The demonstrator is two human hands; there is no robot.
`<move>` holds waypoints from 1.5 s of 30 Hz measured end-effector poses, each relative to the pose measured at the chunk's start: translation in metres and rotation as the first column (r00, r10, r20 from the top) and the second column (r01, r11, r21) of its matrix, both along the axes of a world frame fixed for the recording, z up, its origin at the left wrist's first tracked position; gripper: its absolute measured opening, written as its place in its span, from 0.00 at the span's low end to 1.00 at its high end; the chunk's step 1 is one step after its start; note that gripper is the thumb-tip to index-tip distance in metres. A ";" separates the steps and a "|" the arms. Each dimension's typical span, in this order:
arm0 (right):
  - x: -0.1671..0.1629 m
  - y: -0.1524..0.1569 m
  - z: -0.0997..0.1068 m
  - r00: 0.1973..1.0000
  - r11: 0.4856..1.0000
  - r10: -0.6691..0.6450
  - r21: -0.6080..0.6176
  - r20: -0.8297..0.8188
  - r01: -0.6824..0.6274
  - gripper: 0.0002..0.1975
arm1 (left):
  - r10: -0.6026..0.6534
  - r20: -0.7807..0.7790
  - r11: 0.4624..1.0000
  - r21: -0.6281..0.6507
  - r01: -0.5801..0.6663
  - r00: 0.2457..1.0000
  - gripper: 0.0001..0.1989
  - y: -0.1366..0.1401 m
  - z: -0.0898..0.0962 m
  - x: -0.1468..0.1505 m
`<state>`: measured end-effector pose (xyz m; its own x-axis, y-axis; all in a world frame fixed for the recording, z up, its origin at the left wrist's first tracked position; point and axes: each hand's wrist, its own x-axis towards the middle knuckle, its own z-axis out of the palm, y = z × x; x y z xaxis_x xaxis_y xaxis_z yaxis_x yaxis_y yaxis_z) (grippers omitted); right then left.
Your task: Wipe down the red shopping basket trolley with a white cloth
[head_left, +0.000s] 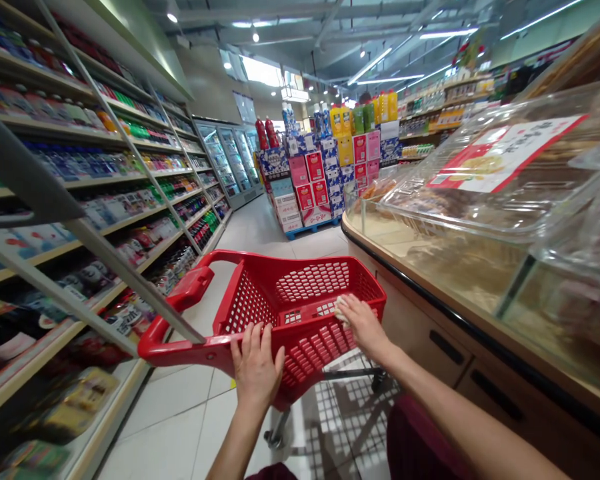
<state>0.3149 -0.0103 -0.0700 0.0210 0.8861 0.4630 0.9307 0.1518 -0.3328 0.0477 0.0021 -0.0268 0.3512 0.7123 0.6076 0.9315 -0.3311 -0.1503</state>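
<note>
A red plastic shopping cart (305,360) with a perforated basket stands side-on in front of me. My left hand (257,367) grips its near rim beside the handle end, fingers laid over the edge and thumb held apart. Farther right along the same rim is my right hand (363,323), closed on a white cloth (341,311) pressed against the rim; part of the cloth is hidden under the fingers. Inside, the basket floor (300,315) shows only its red slats. A grey bar (135,283) crosses the cart's handle end from upper left.
Shelves of bottled drinks (95,193) line the left side. On the right, a glass-edged counter (430,267) carries clear food boxes (480,173) and stands close to the cart. Stacked drink cartons (315,180) sit on a blue pallet (313,228) ahead, with glass-door fridges (230,160) behind them.
</note>
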 end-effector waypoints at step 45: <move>0.046 0.007 0.002 0.939 0.939 -0.343 -0.031 0.009 0.344 0.21 | 0.029 0.005 0.989 -0.148 -0.028 1.000 0.32 -0.008 0.010 0.008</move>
<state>0.3614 -0.0038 -0.0679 0.3249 0.8393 0.4360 0.9256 -0.1877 -0.3285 0.0553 -0.0058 -0.0169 0.3258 0.8040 0.4974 0.9417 -0.3228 -0.0949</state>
